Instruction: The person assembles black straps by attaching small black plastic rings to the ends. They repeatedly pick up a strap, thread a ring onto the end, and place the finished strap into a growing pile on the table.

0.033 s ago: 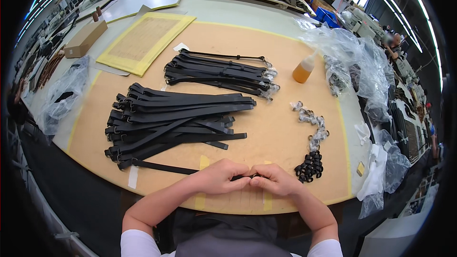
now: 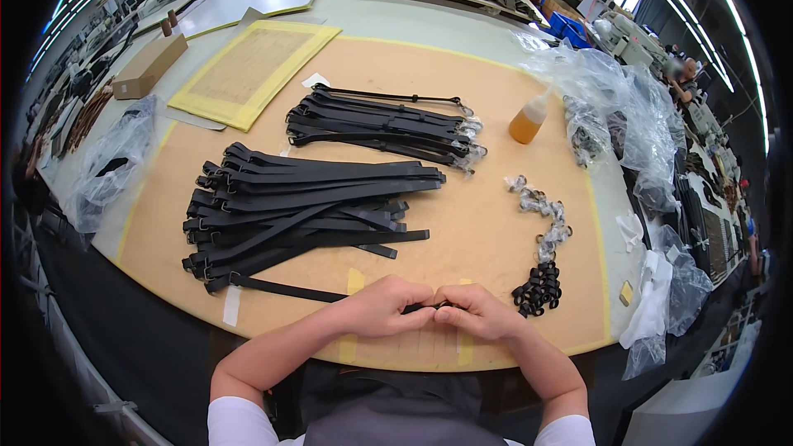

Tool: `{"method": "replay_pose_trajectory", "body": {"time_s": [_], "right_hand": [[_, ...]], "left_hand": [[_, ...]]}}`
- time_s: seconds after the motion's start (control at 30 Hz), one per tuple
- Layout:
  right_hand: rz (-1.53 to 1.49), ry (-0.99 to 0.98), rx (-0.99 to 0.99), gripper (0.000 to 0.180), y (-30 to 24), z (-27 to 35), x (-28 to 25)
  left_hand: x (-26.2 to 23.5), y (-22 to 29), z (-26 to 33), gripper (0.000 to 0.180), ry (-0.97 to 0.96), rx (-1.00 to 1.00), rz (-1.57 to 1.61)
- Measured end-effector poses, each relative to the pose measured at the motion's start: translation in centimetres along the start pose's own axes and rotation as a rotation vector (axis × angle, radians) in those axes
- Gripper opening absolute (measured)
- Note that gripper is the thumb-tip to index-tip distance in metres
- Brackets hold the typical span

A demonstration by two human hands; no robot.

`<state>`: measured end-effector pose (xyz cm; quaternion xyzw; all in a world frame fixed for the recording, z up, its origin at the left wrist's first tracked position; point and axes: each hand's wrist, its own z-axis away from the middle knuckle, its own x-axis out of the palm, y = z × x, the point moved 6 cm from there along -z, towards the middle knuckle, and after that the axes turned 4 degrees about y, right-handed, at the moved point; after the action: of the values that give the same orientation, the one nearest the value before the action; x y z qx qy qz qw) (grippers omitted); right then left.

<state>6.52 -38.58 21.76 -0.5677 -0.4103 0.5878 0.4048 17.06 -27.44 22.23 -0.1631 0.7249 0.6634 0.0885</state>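
Observation:
At the table's near edge, my left hand (image 2: 388,306) is closed around a black strap (image 2: 289,288), which runs out to the left and has a metal buckle at its far end. My right hand (image 2: 477,311) meets it, fingers pinched on the strap's dark end; the fingers hide most of that end, so any small part there cannot be made out. To the right of my right hand lies a cluster of small black strap loops (image 2: 538,289). Beyond my left hand a fanned pile of black buckled straps (image 2: 289,206) covers the left middle of the board.
Farther back lies a bundle of straps with metal clasps (image 2: 380,125). Plastic-wrapped metal rings (image 2: 541,213) trail down the right side. A bottle of amber liquid (image 2: 527,120) stands near clear plastic bags (image 2: 636,116). A yellow-edged board (image 2: 256,70) and cardboard box (image 2: 150,66) sit back left.

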Motion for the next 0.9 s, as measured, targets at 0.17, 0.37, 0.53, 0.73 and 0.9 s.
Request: {"method": "replay_pose_trajectory", "body": {"time_s": [0.17,0.37,0.53,0.73,0.9], "right_hand": [[-0.076,-0.046,0.007,0.028,1.4,0.5,0.4],[-0.362,-0.083,0.048,0.026,0.6,0.2,1.1],[-0.521,-0.114,0.159,0.026,1.6,0.8,1.4],[-0.458,-0.062,0.118,0.024,1.3,0.4,1.5],[-0.195,0.074,0.079,0.015,1.5,0.3,1.1]], "left_hand": [[0.3,0.8,-0.1,0.023,0.069,0.07,0.094],[0.2,0.5,0.1,0.024,0.035,0.059,0.275],[0.7,0.6,0.2,0.024,-0.014,0.044,0.427],[0.8,-0.1,0.2,0.023,-0.031,-0.002,0.363],[-0.1,-0.1,-0.1,0.019,0.014,-0.071,0.089]]}}
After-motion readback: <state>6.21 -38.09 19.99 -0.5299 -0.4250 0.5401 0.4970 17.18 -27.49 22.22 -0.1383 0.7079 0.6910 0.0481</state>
